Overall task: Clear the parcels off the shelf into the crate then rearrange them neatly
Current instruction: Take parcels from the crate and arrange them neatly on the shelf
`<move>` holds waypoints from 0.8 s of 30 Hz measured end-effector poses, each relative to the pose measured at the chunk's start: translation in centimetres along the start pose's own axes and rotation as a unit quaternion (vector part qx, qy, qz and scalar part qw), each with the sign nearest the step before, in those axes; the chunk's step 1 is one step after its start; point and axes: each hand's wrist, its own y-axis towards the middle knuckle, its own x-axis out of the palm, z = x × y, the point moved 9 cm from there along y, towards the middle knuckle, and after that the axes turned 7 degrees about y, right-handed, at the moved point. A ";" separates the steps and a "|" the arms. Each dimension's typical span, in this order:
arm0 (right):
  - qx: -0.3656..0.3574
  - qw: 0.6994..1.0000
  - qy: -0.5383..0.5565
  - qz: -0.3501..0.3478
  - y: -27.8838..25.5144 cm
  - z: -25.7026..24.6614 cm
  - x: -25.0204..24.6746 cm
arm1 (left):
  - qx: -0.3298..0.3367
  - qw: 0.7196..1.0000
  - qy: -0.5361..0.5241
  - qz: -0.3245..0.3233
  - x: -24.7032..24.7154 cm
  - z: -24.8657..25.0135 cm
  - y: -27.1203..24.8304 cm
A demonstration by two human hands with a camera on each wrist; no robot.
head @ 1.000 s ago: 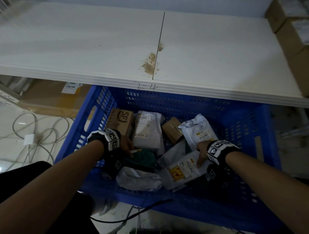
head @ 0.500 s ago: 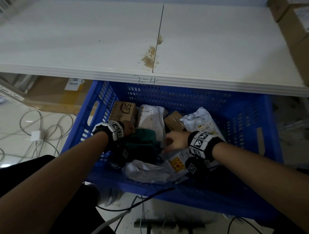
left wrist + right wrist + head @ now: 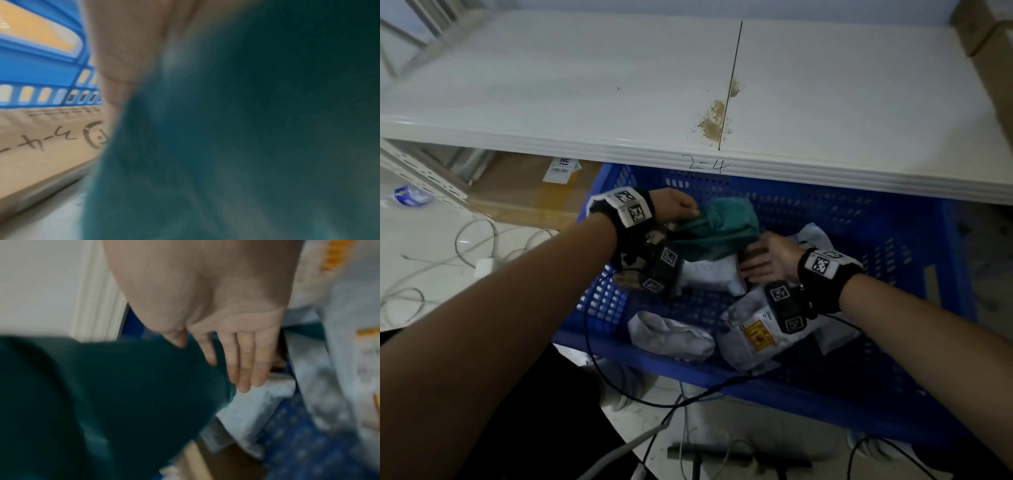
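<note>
Shelf lip point(image 3: 756, 168) overhangs the blue crate's point(image 3: 893, 404) far wall; bare mesh floor below the left hand point(image 3: 676, 209). Left hand grips the green parcel point(image 3: 717, 228), raised above the other parcels. Right hand point(image 3: 768, 260) just right of it, fingers point(image 3: 244, 360) straight, against its side.

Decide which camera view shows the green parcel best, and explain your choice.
The head view: the whole green parcel shows above the blue crate, gripped by the left hand. Both wrist views show only a blurred green mass, the right one beside the right hand's straight fingers.
</note>
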 end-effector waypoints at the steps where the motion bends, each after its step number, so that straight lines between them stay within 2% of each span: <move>1: -0.001 0.999 0.052 0.011 -0.4 -0.4 -0.6 | 0.006 1.000 -0.010 0.004 1.0 0.2 0.3; 3: -0.018 0.995 0.094 0.010 -1.1 -1.2 -1.4 | -0.003 0.995 -0.091 -0.032 4.2 0.0 0.8; 5: -0.033 0.998 0.055 0.000 -1.7 -1.5 -1.4 | -0.026 0.978 -0.183 -0.099 7.4 -0.1 0.3; 7: -0.024 0.999 -0.012 -0.023 -1.4 -0.6 -1.2 | -0.051 0.970 -0.205 -0.121 9.1 -1.1 -0.1; 9: -0.003 0.987 -0.152 -0.042 -0.2 1.0 -1.2 | -0.091 0.976 -0.170 -0.102 9.3 -3.5 -0.5; 11: 0.006 0.954 -0.299 -0.029 0.6 2.2 -1.4 | -0.134 0.983 -0.024 -0.125 9.6 -6.1 -1.3; 13: 0.015 0.904 -0.428 0.013 2.1 3.1 -2.3 | -0.172 0.950 0.110 -0.236 11.0 -8.8 -2.6; 14: 0.017 0.877 -0.480 0.024 2.4 3.3 -2.5 | -0.200 0.927 0.125 -0.293 11.8 -10.0 -3.5; 15: 0.012 0.861 -0.508 0.028 2.5 3.3 -2.3 | -0.227 0.912 0.111 -0.322 12.2 -10.8 -4.0; 18: 0.000 0.857 -0.513 0.048 1.7 2.2 -1.4 | -0.267 0.892 0.066 -0.358 12.8 -10.3 -5.4; 19: -0.014 0.852 -0.519 0.060 1.3 1.4 -0.9 | -0.264 0.893 0.065 -0.359 13.0 -10.1 -5.2; 21: -0.073 0.840 -0.531 0.081 0.3 -0.5 0.6 | -0.246 0.876 0.093 -0.404 14.0 -9.5 -6.1; 23: -0.090 0.852 -0.514 0.042 -0.4 -1.0 2.7 | -0.236 0.876 0.140 -0.396 14.5 -11.1 -4.9; 24: -0.056 0.871 -0.488 -0.006 -0.4 0.0 3.8 | -0.248 0.883 0.145 -0.371 15.0 -13.1 -3.0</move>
